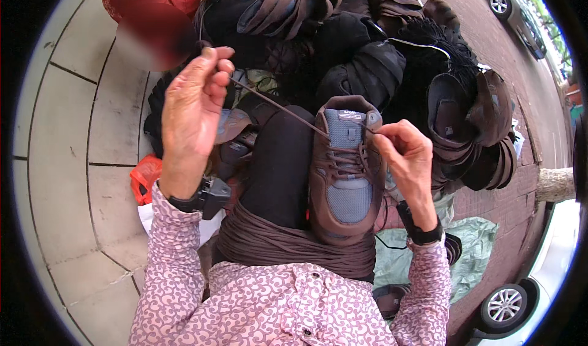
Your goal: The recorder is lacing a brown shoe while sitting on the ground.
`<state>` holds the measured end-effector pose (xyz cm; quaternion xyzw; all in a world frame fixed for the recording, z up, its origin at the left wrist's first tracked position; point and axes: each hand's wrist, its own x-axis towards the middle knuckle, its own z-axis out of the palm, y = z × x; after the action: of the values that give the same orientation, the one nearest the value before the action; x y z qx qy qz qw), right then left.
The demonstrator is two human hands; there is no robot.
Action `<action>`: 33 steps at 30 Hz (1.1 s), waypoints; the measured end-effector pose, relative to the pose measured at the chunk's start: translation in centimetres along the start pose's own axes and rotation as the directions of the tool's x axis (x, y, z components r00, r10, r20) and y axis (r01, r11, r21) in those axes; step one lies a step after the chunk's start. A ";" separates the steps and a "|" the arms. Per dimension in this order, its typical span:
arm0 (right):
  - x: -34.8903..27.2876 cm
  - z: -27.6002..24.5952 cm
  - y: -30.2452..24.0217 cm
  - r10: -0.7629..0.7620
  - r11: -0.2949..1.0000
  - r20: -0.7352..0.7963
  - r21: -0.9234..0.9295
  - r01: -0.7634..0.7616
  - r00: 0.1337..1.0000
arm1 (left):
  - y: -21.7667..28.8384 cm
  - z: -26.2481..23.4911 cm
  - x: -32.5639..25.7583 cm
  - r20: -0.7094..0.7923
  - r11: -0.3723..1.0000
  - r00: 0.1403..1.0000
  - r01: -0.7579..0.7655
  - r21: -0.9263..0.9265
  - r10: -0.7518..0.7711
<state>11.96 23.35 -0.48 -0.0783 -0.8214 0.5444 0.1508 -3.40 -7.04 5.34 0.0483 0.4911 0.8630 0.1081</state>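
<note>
A brown shoe (346, 202) with a blue-grey mesh tongue and toe rests on my lap, its toe pointing toward me. Its brown shoelace (275, 104) runs criss-cross through the lower eyelets. From the collar's left side, one length stretches taut up to my left hand (195, 107), whose fingers are closed on it, raised above the shoe. My right hand (409, 156) is beside the upper right eyelets, thumb and forefinger pinching another part of the lace close to the shoe. A thick bundle of brown laces (294, 242) lies across my lap.
Piles of dark shoes (361, 76) and nested shoe stacks (471, 125) spread ahead and to the right. Someone in a red top (150, 6) sits at the far left. An orange bag (146, 176) lies left, a green plastic sheet (471, 248) right, and parked cars (505, 303) stand beyond.
</note>
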 end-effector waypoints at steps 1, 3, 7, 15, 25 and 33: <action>0.2 0.6 -0.2 -0.080 0.989 -0.004 -0.125 0.079 0.997 | 0.9 -0.9 -0.1 0.004 1.000 1.000 -0.025 0.003 0.025; 0.2 1.1 -1.4 -0.146 0.967 -0.005 -0.213 0.142 0.989 | 1.8 -2.4 0.1 -0.057 0.997 0.995 -0.080 -0.001 0.080; -0.5 2.0 -2.7 -0.318 0.777 0.040 -0.561 0.285 0.947 | 3.4 -6.4 0.3 -0.096 0.986 0.983 -0.161 -0.050 0.155; -0.7 2.7 -3.4 -0.335 0.590 0.150 -0.737 0.331 0.930 | 4.0 -11.1 -0.3 -0.204 0.980 0.965 -0.182 -0.081 0.162; -0.1 2.2 -1.2 0.361 0.873 0.078 0.321 -0.366 0.929 | 2.4 -11.8 -2.0 -0.249 0.992 0.965 -0.100 -0.077 0.078; 1.5 1.9 -3.5 -0.049 0.907 0.207 -0.400 0.131 0.977 | 0.7 -13.1 -3.5 -0.290 0.998 0.957 0.009 -0.059 -0.026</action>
<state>9.99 20.77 2.31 -0.0173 -0.9309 0.3569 0.0761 -2.54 -19.17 -0.69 -0.0863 0.4770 0.8736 0.0437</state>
